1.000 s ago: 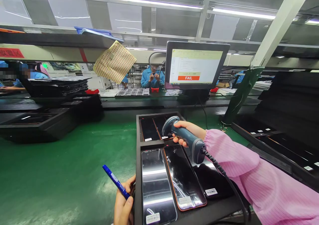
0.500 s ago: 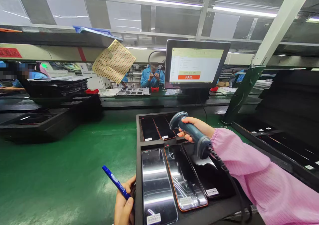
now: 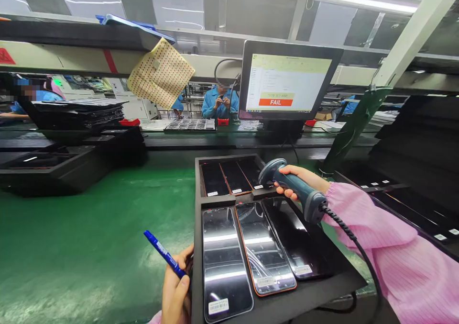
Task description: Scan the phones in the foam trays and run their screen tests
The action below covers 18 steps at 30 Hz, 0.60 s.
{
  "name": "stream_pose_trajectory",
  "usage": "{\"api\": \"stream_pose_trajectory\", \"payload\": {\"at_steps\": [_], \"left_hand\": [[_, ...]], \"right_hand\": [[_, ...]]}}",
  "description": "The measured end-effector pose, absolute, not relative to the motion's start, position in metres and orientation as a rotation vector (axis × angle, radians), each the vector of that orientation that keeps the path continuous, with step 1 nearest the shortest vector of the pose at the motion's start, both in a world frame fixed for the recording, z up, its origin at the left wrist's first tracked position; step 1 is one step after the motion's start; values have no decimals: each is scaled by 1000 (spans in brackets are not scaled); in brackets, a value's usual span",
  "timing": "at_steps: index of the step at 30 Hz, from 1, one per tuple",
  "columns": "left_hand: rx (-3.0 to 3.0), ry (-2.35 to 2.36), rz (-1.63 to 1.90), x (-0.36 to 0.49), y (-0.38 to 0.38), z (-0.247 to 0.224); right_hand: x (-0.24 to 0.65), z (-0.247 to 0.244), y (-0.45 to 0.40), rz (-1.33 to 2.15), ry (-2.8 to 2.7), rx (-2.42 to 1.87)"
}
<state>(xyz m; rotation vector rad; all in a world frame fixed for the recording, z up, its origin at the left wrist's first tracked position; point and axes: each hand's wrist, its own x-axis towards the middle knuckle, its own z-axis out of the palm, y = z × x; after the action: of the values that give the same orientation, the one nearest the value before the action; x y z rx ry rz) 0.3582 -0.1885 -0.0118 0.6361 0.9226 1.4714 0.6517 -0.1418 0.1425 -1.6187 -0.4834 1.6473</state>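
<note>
Currently, the tray [image 3: 198,228] is on the green bench [image 3: 143,204], directly in front of the person, with screen-up phones [image 3: 225,262] seated in two rows. Three phones are in the near row and three in the far row; placement in both visible rows therefore appears complete. Labels [image 3: 218,306] are present at the lower ends of all three near phones, and at those of the far phones as well. The right hand [image 3: 306,176] is closed around the scanner [image 3: 304,192], its head above the right side of the far row. The left hand [image 3: 175,285] grips the blue pen [image 3: 161,250] beside the left wall of the tray. The monitor [image 3: 287,80] displays FAIL on a red banner [image 3: 276,102]; no passing result is legible, so the displayed check is judged unresolved. Which phone this result concerns cannot be determined, nor can the number of labels already read. Small red spots [image 3: 210,210] are visible at the top of the left and middle near phones; their origin is unclear. The pen is clear of every phone, and all six remain unremoved from the tray
</note>
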Motion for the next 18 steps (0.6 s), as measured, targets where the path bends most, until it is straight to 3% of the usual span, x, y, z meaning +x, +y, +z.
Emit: {"api": "stream_pose_trajectory", "payload": {"at_steps": [18], "left_hand": [[573,933,1434,359,-187,-12]], "right_hand": [[649,139,-142,1684,-548,-1668]]}}
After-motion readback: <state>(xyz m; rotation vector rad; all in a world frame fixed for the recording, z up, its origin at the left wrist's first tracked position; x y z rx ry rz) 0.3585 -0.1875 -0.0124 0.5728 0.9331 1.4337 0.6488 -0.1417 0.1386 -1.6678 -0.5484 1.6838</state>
